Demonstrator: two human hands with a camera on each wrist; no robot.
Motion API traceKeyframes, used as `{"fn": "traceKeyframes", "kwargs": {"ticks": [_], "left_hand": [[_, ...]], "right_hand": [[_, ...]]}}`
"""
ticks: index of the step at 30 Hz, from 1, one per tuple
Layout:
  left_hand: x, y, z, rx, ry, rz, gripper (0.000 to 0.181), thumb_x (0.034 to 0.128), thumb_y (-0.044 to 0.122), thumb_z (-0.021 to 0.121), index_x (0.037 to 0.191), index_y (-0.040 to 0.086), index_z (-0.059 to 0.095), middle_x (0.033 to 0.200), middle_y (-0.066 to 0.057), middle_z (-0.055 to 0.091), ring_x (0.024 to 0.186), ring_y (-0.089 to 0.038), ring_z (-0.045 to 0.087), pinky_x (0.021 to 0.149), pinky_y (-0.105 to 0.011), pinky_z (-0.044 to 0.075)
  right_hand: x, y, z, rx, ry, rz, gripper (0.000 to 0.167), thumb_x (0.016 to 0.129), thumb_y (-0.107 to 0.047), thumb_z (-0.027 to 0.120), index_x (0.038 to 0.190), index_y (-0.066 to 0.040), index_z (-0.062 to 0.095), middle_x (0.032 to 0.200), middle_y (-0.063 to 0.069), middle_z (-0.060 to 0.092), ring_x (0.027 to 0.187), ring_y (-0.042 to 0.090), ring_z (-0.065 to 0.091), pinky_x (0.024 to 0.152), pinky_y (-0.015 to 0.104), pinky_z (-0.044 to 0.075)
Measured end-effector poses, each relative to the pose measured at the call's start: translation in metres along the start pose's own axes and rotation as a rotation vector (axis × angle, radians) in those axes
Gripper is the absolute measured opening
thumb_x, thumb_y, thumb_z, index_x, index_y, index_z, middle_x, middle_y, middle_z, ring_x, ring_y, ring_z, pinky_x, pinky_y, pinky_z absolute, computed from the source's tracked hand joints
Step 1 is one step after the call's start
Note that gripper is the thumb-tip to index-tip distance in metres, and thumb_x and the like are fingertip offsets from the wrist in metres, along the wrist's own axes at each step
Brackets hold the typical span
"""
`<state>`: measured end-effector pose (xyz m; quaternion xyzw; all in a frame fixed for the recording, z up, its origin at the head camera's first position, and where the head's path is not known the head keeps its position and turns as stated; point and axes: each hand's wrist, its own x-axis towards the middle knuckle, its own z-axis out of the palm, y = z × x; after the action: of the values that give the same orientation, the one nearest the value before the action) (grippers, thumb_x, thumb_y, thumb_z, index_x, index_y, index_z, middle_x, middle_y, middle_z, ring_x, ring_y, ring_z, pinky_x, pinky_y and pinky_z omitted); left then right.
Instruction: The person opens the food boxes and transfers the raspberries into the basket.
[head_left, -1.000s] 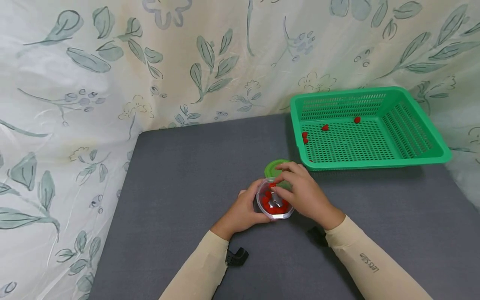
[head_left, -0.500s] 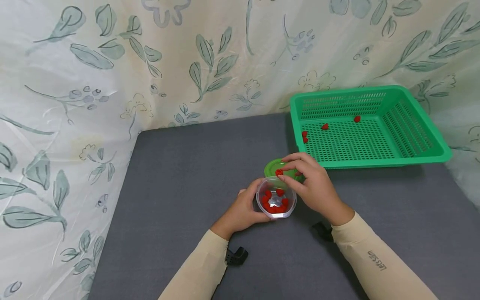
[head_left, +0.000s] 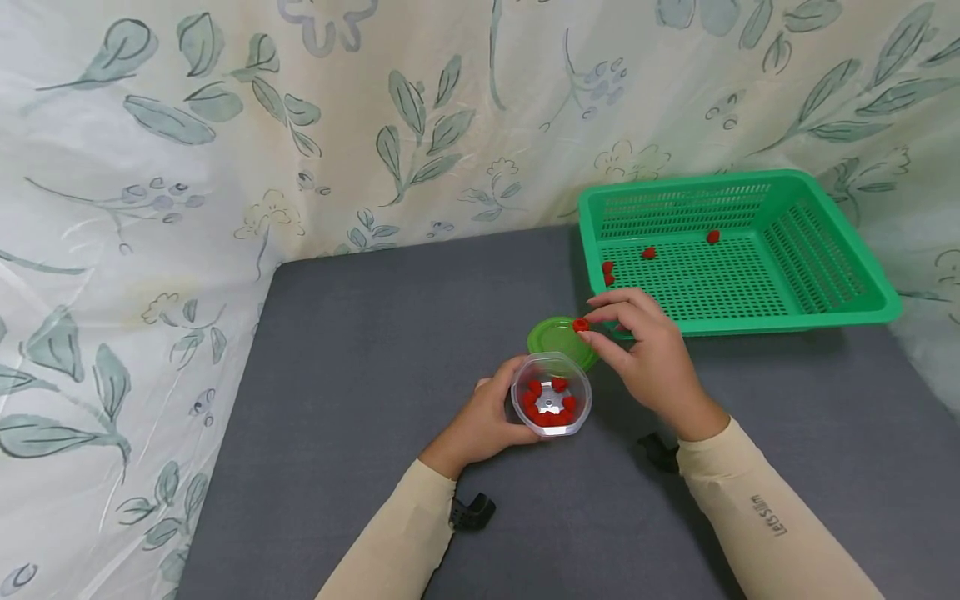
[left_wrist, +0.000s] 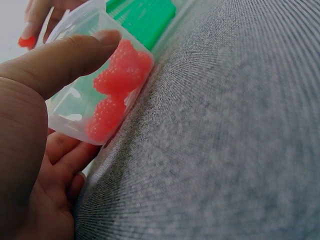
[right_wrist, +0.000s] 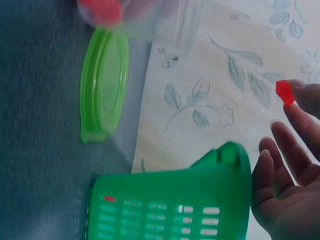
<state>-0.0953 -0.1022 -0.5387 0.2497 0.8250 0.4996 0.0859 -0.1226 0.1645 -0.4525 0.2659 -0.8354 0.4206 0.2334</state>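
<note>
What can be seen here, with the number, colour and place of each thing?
Table: one, grey, under hands
Patterned cloth: one, whitish with leaves, behind table
Basket: one, green, on table, right
Container: one, clear, near table middle
Lid: one, light green, beyond container
Basket berries: at least four, red, inside
Container berries: several, red, at its bottom
Held berry: one, red, in right hand
Sleeves: two, beige, on forearms
Wrist devices: two, black, at wrists
Left hand: one, bare, round container
Right hand: one, bare, pinching held berry
</note>
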Motion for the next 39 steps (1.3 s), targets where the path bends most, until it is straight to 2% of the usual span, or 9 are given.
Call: {"fn": "traceKeyframes", "kwargs": {"ticks": [7, 10, 15, 17, 22, 26, 33, 39], "left_hand": [[-0.001, 0.000, 0.001, 0.002, 0.005, 0.000, 0.099, 0.0833, 0.021, 0.097, 0.165, 0.017, 0.041, 0.154, 0.004, 0.059, 0.138, -0.011, 0.051, 0.117, -0.049, 0.031], [-0.001, 0.000, 0.001, 0.006, 0.005, -0.013, 0.099, 0.0832, 0.020, 0.096, 0.165, 0.017, 0.041, 0.155, 0.005, 0.058, 0.138, -0.012, 0.050, 0.116, -0.049, 0.032], [-0.002, 0.000, 0.002, 0.012, 0.008, -0.026, 0.099, 0.0828, 0.019, 0.097, 0.165, 0.017, 0.041, 0.155, 0.006, 0.057, 0.138, -0.011, 0.049, 0.117, -0.048, 0.032], [-0.002, 0.000, 0.002, 0.009, 0.011, -0.022, 0.098, 0.0831, 0.020, 0.096, 0.165, 0.018, 0.042, 0.155, 0.006, 0.058, 0.138, -0.012, 0.050, 0.117, -0.049, 0.032], [-0.002, 0.001, 0.003, -0.005, 0.013, -0.020, 0.097, 0.0836, 0.021, 0.096, 0.165, 0.019, 0.042, 0.154, 0.007, 0.058, 0.138, -0.012, 0.050, 0.116, -0.051, 0.032], [-0.002, 0.002, 0.003, -0.001, 0.012, -0.019, 0.098, 0.0832, 0.021, 0.097, 0.164, 0.019, 0.043, 0.154, 0.006, 0.058, 0.137, -0.011, 0.050, 0.116, -0.050, 0.031], [-0.002, 0.001, 0.002, 0.012, 0.008, -0.019, 0.098, 0.0823, 0.018, 0.097, 0.164, 0.017, 0.043, 0.154, 0.005, 0.058, 0.137, -0.010, 0.051, 0.116, -0.048, 0.031], [-0.002, 0.000, 0.001, 0.016, 0.006, -0.021, 0.099, 0.0817, 0.017, 0.097, 0.165, 0.017, 0.042, 0.155, 0.006, 0.058, 0.137, -0.012, 0.050, 0.115, -0.048, 0.033]], "right_hand": [[0.003, 0.011, -0.013, -0.047, 0.065, 0.037, 0.027, 0.085, 0.006, 0.091, 0.108, 0.003, 0.077, 0.127, 0.015, 0.070, 0.123, 0.033, 0.061, 0.095, 0.024, 0.045], [0.005, 0.016, -0.019, -0.073, 0.088, 0.062, 0.025, 0.086, 0.006, 0.089, 0.107, 0.004, 0.077, 0.126, 0.016, 0.070, 0.124, 0.035, 0.060, 0.098, 0.028, 0.044], [0.006, 0.023, -0.026, -0.101, 0.111, 0.111, 0.021, 0.089, 0.006, 0.087, 0.107, 0.004, 0.077, 0.126, 0.018, 0.070, 0.125, 0.037, 0.060, 0.098, 0.044, 0.044], [0.005, 0.026, -0.027, -0.106, 0.116, 0.122, 0.021, 0.089, 0.005, 0.087, 0.107, 0.005, 0.077, 0.126, 0.019, 0.070, 0.125, 0.038, 0.060, 0.095, 0.045, 0.043], [0.004, 0.030, -0.030, -0.111, 0.127, 0.143, 0.021, 0.090, 0.004, 0.087, 0.108, 0.005, 0.077, 0.127, 0.017, 0.070, 0.124, 0.036, 0.060, 0.086, 0.035, 0.041], [0.004, 0.033, -0.031, -0.115, 0.128, 0.148, 0.022, 0.090, 0.004, 0.087, 0.109, 0.005, 0.077, 0.127, 0.017, 0.070, 0.124, 0.034, 0.061, 0.087, 0.029, 0.040], [0.005, 0.033, -0.031, -0.120, 0.124, 0.155, 0.022, 0.090, 0.003, 0.087, 0.110, 0.004, 0.077, 0.127, 0.016, 0.070, 0.123, 0.033, 0.061, 0.087, 0.031, 0.041], [0.006, 0.033, -0.031, -0.120, 0.127, 0.164, 0.022, 0.091, 0.003, 0.086, 0.111, 0.004, 0.077, 0.127, 0.016, 0.070, 0.123, 0.032, 0.061, 0.088, 0.027, 0.040]]}}
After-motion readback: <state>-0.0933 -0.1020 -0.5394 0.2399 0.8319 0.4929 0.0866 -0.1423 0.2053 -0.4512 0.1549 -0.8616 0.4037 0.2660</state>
